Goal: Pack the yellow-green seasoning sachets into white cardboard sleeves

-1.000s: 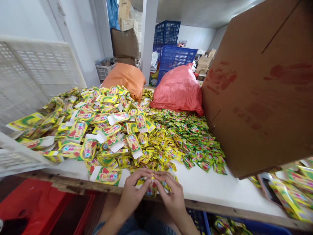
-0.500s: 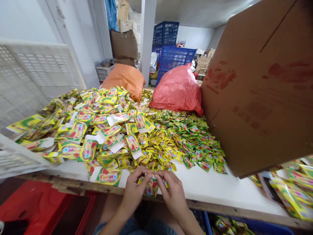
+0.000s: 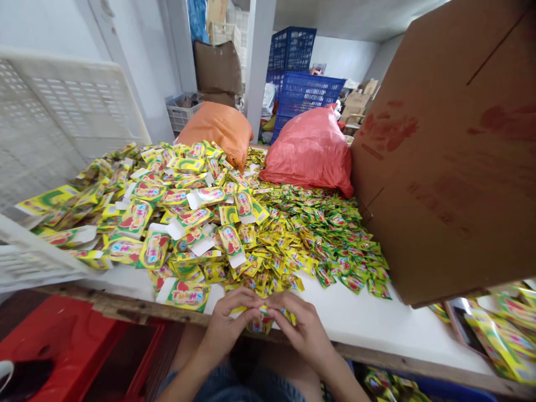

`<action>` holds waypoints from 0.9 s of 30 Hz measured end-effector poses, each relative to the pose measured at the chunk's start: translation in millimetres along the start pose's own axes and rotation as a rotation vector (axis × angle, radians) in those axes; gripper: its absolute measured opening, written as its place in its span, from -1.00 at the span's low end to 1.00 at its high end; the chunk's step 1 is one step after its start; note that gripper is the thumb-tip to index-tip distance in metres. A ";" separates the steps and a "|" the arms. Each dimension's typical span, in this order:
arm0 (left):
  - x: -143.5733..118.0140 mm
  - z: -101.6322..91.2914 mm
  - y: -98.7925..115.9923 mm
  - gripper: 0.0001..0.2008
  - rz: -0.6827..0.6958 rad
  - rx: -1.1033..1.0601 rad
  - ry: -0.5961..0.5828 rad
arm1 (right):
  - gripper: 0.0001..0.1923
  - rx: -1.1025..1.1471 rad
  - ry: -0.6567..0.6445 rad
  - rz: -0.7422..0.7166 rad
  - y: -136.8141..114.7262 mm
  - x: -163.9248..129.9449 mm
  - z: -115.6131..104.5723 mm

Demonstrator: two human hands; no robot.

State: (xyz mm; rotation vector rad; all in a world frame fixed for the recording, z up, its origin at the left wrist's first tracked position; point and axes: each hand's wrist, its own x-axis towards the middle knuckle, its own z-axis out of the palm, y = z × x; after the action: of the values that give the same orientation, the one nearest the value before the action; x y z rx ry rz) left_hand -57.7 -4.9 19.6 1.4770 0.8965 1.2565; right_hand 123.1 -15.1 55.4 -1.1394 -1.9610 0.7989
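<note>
My left hand (image 3: 229, 322) and my right hand (image 3: 298, 325) meet at the table's front edge, fingers pinched on the top end of a small yellow-green carton (image 3: 260, 325). Its printed front shows below the fingertips, while the fingers hide the upper end. Just left of my left hand lies another carton (image 3: 184, 295), its white flap open. Behind my hands spreads a heap of small yellow sachets (image 3: 268, 245). Green sachets (image 3: 335, 234) lie to its right, and a large pile of cartons (image 3: 142, 215) with white flaps is to its left.
A big cardboard box (image 3: 444, 167) leans over the right side, with a phone (image 3: 464, 329) and more cartons beside it. Orange (image 3: 220, 131) and red sacks (image 3: 310, 151) stand at the back. A white crate (image 3: 62, 106) is at left, above a red stool (image 3: 54, 346).
The camera view has shifted slightly. Both hands stay on the same carton's top end, their fingers shifted a little and now covering more of it.
</note>
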 end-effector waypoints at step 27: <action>-4.8 1.4 -2.6 -0.86 0.015 0.073 0.008 | -0.95 0.143 0.018 0.117 -2.7 -6.0 0.2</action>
State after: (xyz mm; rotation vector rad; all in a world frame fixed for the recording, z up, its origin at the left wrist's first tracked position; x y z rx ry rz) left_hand -57.2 -9.0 15.7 1.5391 0.9466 1.2535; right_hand 123.9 -21.6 55.8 -1.1794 -1.8042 0.9715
